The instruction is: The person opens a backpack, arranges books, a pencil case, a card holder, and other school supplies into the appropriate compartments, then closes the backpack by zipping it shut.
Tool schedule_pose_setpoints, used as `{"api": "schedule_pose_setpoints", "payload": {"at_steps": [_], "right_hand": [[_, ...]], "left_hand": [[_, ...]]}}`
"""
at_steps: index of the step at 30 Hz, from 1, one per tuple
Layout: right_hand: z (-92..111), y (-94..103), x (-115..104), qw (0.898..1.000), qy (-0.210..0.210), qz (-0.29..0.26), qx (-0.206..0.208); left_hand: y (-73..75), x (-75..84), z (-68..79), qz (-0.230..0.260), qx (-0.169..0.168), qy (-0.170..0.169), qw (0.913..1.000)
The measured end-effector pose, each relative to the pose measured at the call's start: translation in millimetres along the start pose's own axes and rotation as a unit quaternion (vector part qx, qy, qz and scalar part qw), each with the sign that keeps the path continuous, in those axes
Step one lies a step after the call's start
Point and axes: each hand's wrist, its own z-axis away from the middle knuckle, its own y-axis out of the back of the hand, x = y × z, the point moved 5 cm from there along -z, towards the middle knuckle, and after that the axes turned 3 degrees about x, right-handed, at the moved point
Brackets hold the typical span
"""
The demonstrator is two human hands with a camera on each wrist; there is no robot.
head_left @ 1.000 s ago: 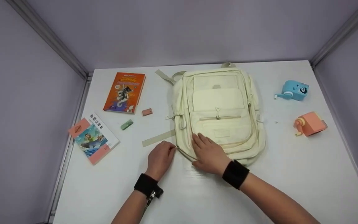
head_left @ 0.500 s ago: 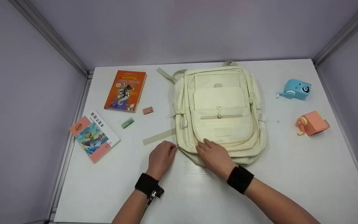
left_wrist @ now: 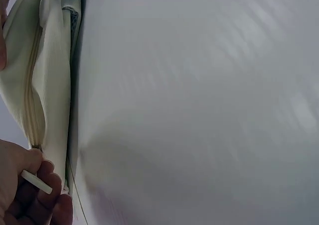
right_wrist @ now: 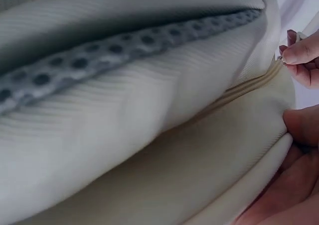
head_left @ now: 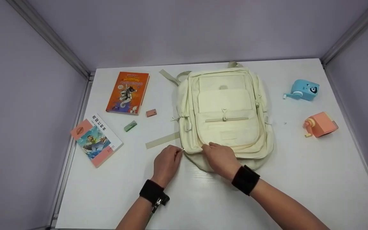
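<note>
The left hand pinches a zip tab on the cream bag, flat and pale up close, hidden from the head view. The bag lies mid-table, ribbed cloth folding where the right hand grips its lower edge; dotted mesh shows only in the wrist views. Rightmost sit 2 boxy sharpeners.

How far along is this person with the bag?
Done: the backpack lies flat on the table. In hand: the left hand pinches a zip pull while the right hand grips the backpack near its bottom. Left, probably: running that zip; which way, I can't tell. Both books lie outside.
</note>
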Motion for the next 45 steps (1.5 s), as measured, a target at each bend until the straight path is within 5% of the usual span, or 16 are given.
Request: {"api": "schedule_pose_setpoints", "payload": {"at_steps": [5,9,17,28,45], "right_hand": [[-2,-0.6,-2,1.000,-0.024,-0.006,0.006],[-2,-0.3,-4,0.999,-0.031,-0.011,0.010],[-5,4.2,-14,0.999,0.017,-0.015,0.023],[-22,-13.2,-24,0.995,0.058,0.078,0.021],[-33,-9.0,-23,0.994,0.061,0.089,0.010]], "left_hand": [[5.8,6.2,1.8,0.016,0.018,-0.024,0.9994],[5.9,2.8,3.2,0.029,0.008,-0.003,0.9995],[-0.3,-5.8,2.7,0.046,-0.016,0.046,0.9978],[1.4,-7.0,2.8,0.046,-0.010,0.055,0.9974],[3.7,19.7,10.9,0.017,0.006,-0.017,0.9997]]}}
